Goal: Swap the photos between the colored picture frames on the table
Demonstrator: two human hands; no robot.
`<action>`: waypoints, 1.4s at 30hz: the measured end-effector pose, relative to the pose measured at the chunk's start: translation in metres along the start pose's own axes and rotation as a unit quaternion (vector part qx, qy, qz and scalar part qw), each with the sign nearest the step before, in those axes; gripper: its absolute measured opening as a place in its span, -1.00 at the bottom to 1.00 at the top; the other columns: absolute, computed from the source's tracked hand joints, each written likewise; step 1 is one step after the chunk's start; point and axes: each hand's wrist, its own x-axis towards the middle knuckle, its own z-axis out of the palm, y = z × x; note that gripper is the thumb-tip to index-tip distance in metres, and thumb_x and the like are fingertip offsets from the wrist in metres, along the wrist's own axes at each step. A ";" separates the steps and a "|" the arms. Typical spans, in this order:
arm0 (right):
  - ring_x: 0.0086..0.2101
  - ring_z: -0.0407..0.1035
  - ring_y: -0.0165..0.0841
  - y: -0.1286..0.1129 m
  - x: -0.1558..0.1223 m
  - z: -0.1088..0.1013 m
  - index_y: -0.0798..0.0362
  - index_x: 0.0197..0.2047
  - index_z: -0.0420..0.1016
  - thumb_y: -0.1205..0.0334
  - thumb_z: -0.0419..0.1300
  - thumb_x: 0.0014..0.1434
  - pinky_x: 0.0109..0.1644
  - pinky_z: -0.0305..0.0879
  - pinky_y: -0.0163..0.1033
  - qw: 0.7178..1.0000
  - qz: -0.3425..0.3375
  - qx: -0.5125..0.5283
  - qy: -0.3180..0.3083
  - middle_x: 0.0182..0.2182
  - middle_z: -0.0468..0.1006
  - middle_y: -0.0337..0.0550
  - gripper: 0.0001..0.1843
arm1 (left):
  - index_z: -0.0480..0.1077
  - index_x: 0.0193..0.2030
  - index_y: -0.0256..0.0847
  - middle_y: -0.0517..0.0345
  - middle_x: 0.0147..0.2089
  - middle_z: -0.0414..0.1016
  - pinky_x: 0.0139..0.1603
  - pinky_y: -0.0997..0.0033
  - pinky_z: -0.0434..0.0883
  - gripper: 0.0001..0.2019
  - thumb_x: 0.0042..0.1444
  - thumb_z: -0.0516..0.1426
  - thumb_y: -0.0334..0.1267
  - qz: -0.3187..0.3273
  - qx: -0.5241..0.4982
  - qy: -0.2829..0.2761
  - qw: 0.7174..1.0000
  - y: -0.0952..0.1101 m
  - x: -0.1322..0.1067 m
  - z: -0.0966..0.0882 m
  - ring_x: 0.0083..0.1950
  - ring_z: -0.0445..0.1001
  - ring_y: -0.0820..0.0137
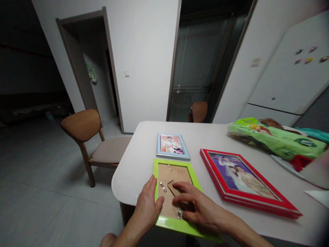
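A lime-green picture frame lies back side up at the near edge of the table, its brown backing board showing. Small metal clips sit along the board, and a thin bent stand piece is near its middle. My left hand holds the frame's left side, thumb over the board and fingers along the rim. Over the board's right part, my right hand has bent fingers held apart, with nothing visible between them. Whether its fingertips touch the board or a clip I cannot tell.
Beyond the green frame lies a light-blue picture frame, face up. Stacked red picture frames lie to the right on the white table. A green plastic package is further right. A wooden chair stands left.
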 end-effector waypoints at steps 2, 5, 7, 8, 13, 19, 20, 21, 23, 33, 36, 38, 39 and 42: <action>0.09 -0.07 -0.24 -0.002 -0.005 0.001 -0.07 -0.28 0.47 0.32 0.13 -0.16 0.14 -0.18 -0.11 1.000 0.005 -0.002 -0.005 0.08 0.12 -0.18 -0.70 | 0.10 0.08 -0.47 -0.15 0.16 0.08 0.16 0.27 0.05 -0.46 -0.10 0.01 -0.34 0.000 0.008 -0.001 1.000 0.000 0.000 0.000 0.16 0.07 0.27; 0.09 -0.06 -0.23 -0.004 -0.006 0.005 -0.07 -0.35 0.50 0.24 0.16 -0.14 0.14 -0.20 -0.09 1.000 0.011 -0.010 0.017 0.08 0.15 -0.18 -0.79 | 0.11 0.07 -0.47 -0.15 0.16 0.09 0.16 0.27 0.06 -0.47 -0.10 0.00 -0.34 0.003 0.015 -0.002 1.000 0.001 0.001 0.000 0.16 0.07 0.27; 0.07 -0.03 -0.23 -0.004 -0.005 0.008 -0.08 -0.38 0.51 0.21 0.17 -0.14 0.13 -0.19 -0.07 0.999 0.014 -0.020 0.032 0.06 0.18 -0.18 -0.82 | 0.11 0.07 -0.47 -0.15 0.15 0.09 0.15 0.28 0.07 -0.47 -0.10 0.00 -0.35 0.004 0.016 -0.004 1.000 0.001 0.001 0.000 0.16 0.08 0.28; 0.06 -0.01 -0.23 -0.003 -0.004 0.010 -0.09 -0.39 0.51 0.20 0.17 -0.14 0.13 -0.19 -0.07 0.999 0.014 -0.026 0.040 0.05 0.20 -0.19 -0.83 | 0.11 0.07 -0.46 -0.15 0.15 0.09 0.15 0.28 0.07 -0.47 -0.11 0.00 -0.35 0.003 0.016 -0.004 1.000 0.001 0.001 0.000 0.16 0.08 0.28; 0.00 0.08 -0.21 0.001 -0.004 0.018 -0.09 -0.44 0.51 0.16 0.16 -0.11 0.07 -0.10 -0.04 0.994 0.003 -0.066 0.083 -0.02 0.29 -0.17 -0.87 | 0.12 0.07 -0.45 -0.14 0.16 0.09 0.16 0.28 0.05 -0.47 -0.12 -0.01 -0.35 0.001 0.014 -0.001 1.000 0.000 0.001 0.001 0.16 0.07 0.30; -0.14 0.21 -0.33 -0.002 0.006 0.014 0.01 -0.43 0.47 0.16 0.01 0.03 -0.04 0.08 -0.21 0.988 0.003 -0.044 0.146 -0.16 0.37 -0.12 -0.77 | 0.11 0.08 -0.40 -0.08 0.16 0.10 0.16 0.26 0.05 -0.46 -0.13 0.00 -0.33 -0.007 -0.002 0.002 1.000 0.001 -0.001 0.000 0.16 0.07 0.31; -0.15 0.22 -0.34 0.000 0.012 0.012 0.03 -0.37 0.46 0.16 -0.03 0.06 -0.05 0.09 -0.24 0.986 0.013 -0.044 0.163 -0.18 0.37 -0.09 -0.73 | 0.11 0.08 -0.40 -0.08 0.16 0.09 0.16 0.27 0.05 -0.46 -0.13 0.00 -0.33 -0.010 -0.004 0.000 1.000 0.001 -0.001 0.000 0.16 0.07 0.31; -0.16 0.22 -0.34 0.003 0.019 0.008 0.07 -0.30 0.45 0.17 -0.06 0.08 -0.06 0.09 -0.26 0.982 0.023 -0.053 0.181 -0.20 0.38 -0.06 -0.70 | 0.11 0.08 -0.39 -0.07 0.16 0.09 0.16 0.27 0.04 -0.46 -0.13 0.00 -0.33 -0.012 -0.007 -0.002 1.000 0.001 -0.001 -0.001 0.16 0.07 0.30; -0.18 0.23 -0.34 0.010 0.035 0.003 0.12 -0.21 0.42 0.20 -0.08 0.09 -0.07 0.08 -0.27 0.974 0.046 -0.100 0.197 -0.23 0.40 -0.04 -0.68 | 0.11 0.09 -0.37 -0.04 0.16 0.09 0.17 0.28 0.03 -0.45 -0.13 0.00 -0.33 -0.018 -0.013 -0.002 1.000 0.002 -0.001 -0.001 0.16 0.06 0.31; -0.29 0.18 -0.31 0.033 0.078 0.006 0.00 -0.21 0.43 0.19 -0.09 0.09 -0.27 0.04 -0.26 0.947 0.121 -0.225 0.196 -0.32 0.36 -0.08 -0.68 | 0.10 0.09 -0.38 -0.04 0.18 0.06 0.17 0.30 0.03 -0.45 -0.12 0.00 -0.35 -0.020 0.005 -0.012 1.000 0.003 -0.001 -0.002 0.17 0.05 0.30; -0.30 0.17 -0.31 0.034 0.076 0.007 -0.04 -0.18 0.41 0.17 -0.11 0.10 -0.29 0.03 -0.26 0.943 0.115 -0.243 0.198 -0.32 0.34 -0.10 -0.68 | 0.11 0.08 -0.39 -0.05 0.17 0.07 0.16 0.29 0.04 -0.47 -0.12 0.00 -0.36 -0.018 0.006 -0.008 1.000 0.005 -0.001 -0.003 0.16 0.06 0.29; -0.30 0.17 -0.32 0.034 0.076 0.007 -0.06 -0.17 0.40 0.18 -0.11 0.10 -0.29 0.03 -0.26 0.941 0.112 -0.253 0.197 -0.32 0.34 -0.11 -0.68 | 0.12 0.08 -0.40 -0.06 0.17 0.07 0.16 0.28 0.05 -0.47 -0.12 0.00 -0.37 -0.017 0.005 -0.007 1.000 0.006 -0.001 -0.003 0.16 0.06 0.29; -0.30 0.16 -0.32 0.034 0.075 0.007 -0.07 -0.17 0.40 0.19 -0.11 0.10 -0.29 0.02 -0.26 0.940 0.112 -0.255 0.196 -0.33 0.34 -0.12 -0.68 | 0.11 0.08 -0.40 -0.06 0.17 0.07 0.16 0.28 0.04 -0.46 -0.13 0.00 -0.37 -0.017 0.003 -0.007 1.000 0.007 -0.001 -0.002 0.16 0.06 0.29; -0.31 0.16 -0.33 0.033 0.073 0.006 -0.09 -0.16 0.40 0.18 -0.10 0.11 -0.29 0.02 -0.27 0.940 0.115 -0.255 0.195 -0.33 0.34 -0.13 -0.69 | 0.11 0.08 -0.36 -0.02 0.18 0.06 0.16 0.28 0.03 -0.45 -0.15 0.00 -0.38 -0.024 -0.005 -0.005 1.000 0.008 -0.002 -0.002 0.17 0.06 0.31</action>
